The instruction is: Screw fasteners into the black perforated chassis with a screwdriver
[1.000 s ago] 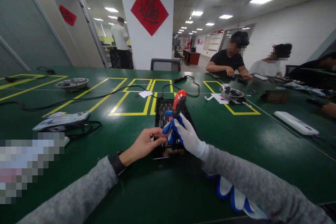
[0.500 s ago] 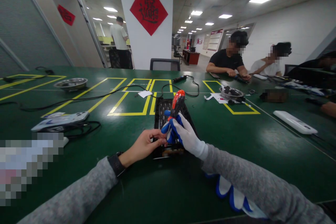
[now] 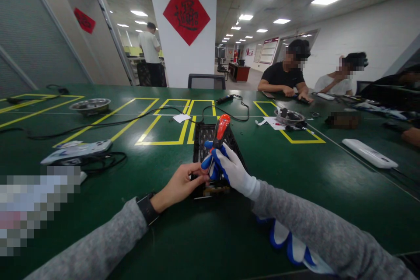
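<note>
A screwdriver [image 3: 222,130] with a red and black handle stands nearly upright in my right hand [image 3: 231,165], which wears a white glove with blue fingertips. The shaft runs down between both hands toward a black rectangular casing [image 3: 235,142] with exposed inner parts. My bare left hand [image 3: 181,183], a dark band at its wrist, has thumb and fingers pinched together near the tip of the shaft. What lies between those fingers is hidden. A thin light strip shows at the casing's near edge.
A loose white and blue glove [image 3: 297,247] lies under my right forearm. To the left are a phone-like device [image 3: 77,152], cables and a metal bowl [image 3: 90,106]. At the right sit a bowl of parts [image 3: 289,116] and a white power strip [image 3: 370,153]. Other people sit at the far right.
The screwdriver handle has turned a little, showing more red toward me. Both hands stay at the same place over the casing.
</note>
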`<action>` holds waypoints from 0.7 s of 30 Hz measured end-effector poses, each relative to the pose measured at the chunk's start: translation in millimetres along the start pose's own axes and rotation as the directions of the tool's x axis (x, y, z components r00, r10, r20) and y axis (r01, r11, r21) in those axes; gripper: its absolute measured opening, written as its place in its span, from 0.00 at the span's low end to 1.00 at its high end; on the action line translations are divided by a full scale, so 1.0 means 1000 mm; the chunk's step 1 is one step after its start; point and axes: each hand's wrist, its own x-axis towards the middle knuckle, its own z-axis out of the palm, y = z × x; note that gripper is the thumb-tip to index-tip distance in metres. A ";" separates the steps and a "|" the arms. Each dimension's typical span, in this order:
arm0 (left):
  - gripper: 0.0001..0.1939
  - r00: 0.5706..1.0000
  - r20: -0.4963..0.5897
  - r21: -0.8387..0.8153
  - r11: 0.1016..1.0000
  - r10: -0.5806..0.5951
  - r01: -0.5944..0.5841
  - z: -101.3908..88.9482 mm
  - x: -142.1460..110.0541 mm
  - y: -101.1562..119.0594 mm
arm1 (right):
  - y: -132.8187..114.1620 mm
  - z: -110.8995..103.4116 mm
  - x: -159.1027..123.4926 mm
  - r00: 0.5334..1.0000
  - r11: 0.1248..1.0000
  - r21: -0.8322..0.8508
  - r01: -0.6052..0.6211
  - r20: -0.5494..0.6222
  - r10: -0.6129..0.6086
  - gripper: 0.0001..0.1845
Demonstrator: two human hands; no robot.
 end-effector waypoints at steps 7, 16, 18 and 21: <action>0.12 0.996 -0.086 0.102 0.995 0.028 -0.019 0.002 0.001 0.000 | 0.001 0.000 -0.001 0.999 0.999 0.020 0.030 0.014 -0.030 0.22; 0.09 0.994 -0.106 0.073 0.997 0.032 -0.024 0.000 0.000 -0.006 | -0.002 0.002 -0.001 1.000 0.999 0.040 0.025 -0.001 -0.025 0.24; 0.09 0.995 -0.091 0.077 0.997 0.027 -0.020 -0.001 0.001 -0.006 | -0.002 0.001 -0.001 1.000 0.999 0.030 0.026 -0.010 -0.026 0.24; 0.10 0.995 -0.099 0.108 0.994 0.033 -0.023 0.000 0.001 -0.003 | 0.001 0.000 0.000 0.999 0.999 0.019 0.038 0.002 -0.038 0.23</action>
